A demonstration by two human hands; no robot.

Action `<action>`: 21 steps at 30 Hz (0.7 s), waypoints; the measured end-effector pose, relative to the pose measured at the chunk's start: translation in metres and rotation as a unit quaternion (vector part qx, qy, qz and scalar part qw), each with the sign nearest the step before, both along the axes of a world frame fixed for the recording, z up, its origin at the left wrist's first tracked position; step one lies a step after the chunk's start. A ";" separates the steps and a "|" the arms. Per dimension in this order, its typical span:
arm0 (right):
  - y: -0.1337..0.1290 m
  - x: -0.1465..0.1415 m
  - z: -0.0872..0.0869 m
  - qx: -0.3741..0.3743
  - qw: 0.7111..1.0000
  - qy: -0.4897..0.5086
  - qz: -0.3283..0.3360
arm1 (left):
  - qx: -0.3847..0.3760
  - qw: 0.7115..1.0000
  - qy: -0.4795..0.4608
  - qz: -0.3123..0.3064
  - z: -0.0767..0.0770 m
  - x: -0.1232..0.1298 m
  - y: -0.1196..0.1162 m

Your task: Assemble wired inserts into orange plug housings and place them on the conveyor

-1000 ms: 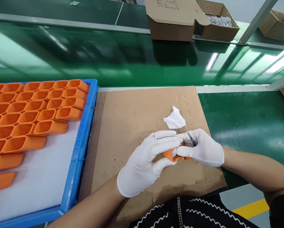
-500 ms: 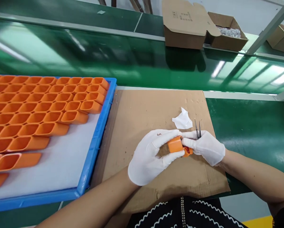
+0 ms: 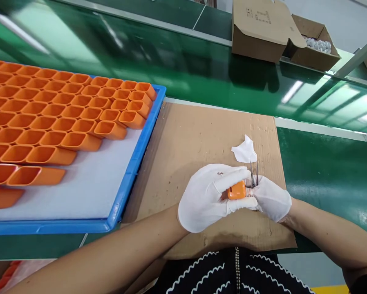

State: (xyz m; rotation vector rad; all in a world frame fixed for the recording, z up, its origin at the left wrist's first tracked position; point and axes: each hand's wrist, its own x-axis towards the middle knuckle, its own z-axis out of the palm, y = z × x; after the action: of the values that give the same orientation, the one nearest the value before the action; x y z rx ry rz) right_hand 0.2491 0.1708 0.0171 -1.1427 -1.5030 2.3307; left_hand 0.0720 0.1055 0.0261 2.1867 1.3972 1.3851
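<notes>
head view shows the orange piece (image 3: pixel 237 190) now turned, its rounded face toward the camera, pinched in the left hand (image 3: pixel 209 198) between thumb and fingers above the cardboard (image 3: pixel 202 139), while the right hand (image 3: pixel 271 198) holds tweezers (image 3: pixel 252 175) beside it, so work apparently remains mid-handling.

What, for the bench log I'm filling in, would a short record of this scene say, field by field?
Left hand: white-gloved, gripping an orange piece
Right hand: white-gloved, holding a two-pronged tool close to the orange piece
Under the hands: cardboard sheet
Just beyond the hands: white scrap
Left of the sheet: blue tray with rows of orange sleeves
Far right: open box of pale pieces
</notes>
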 end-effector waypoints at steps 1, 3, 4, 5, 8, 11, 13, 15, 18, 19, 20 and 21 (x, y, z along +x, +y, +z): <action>0.002 0.000 0.004 0.000 1.000 -0.003 -0.025 | -0.002 1.000 -0.002 0.005 -0.002 -0.001 0.001; 0.005 -0.001 0.013 0.035 0.995 -0.014 -0.094 | -0.002 1.000 -0.007 0.023 -0.006 -0.002 0.003; 0.006 -0.001 0.017 0.084 0.988 -0.024 -0.131 | -0.002 1.000 -0.007 0.030 -0.009 -0.002 0.004; 0.006 0.000 0.020 0.151 0.975 -0.037 -0.160 | -0.009 0.999 -0.005 0.033 -0.012 -0.002 0.006; 0.004 0.002 0.022 0.368 0.914 -0.075 -0.157 | -0.086 0.996 0.005 0.034 -0.016 0.001 0.008; 0.002 0.007 0.021 0.456 0.883 -0.067 -0.093 | -0.194 0.980 -0.020 0.040 -0.017 0.002 0.008; 0.003 0.012 0.021 0.453 0.885 -0.047 -0.099 | -0.251 0.963 -0.085 0.052 -0.018 0.002 0.007; 0.006 0.016 0.024 0.456 0.879 -0.013 -0.140 | -0.290 0.939 -0.172 0.063 -0.019 0.000 0.007; 0.011 0.022 0.030 0.484 0.850 0.040 -0.204 | -0.299 0.915 -0.262 0.071 -0.023 -0.003 0.008; 0.012 0.024 0.031 0.486 0.845 0.048 -0.216 | -0.292 0.914 -0.272 0.070 -0.024 -0.004 0.008; 0.012 0.026 0.032 0.482 0.847 0.053 -0.218 | -0.284 0.917 -0.273 0.067 -0.025 -0.004 0.008; 0.012 0.028 0.032 0.473 0.853 0.057 -0.215 | -0.275 0.922 -0.265 0.060 -0.025 -0.004 0.008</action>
State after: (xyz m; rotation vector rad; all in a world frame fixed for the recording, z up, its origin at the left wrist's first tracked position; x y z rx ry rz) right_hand 0.2773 0.1831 0.0496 -0.8796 -1.7601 1.0723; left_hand 0.0679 0.1132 0.0013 1.2744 1.4792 1.2801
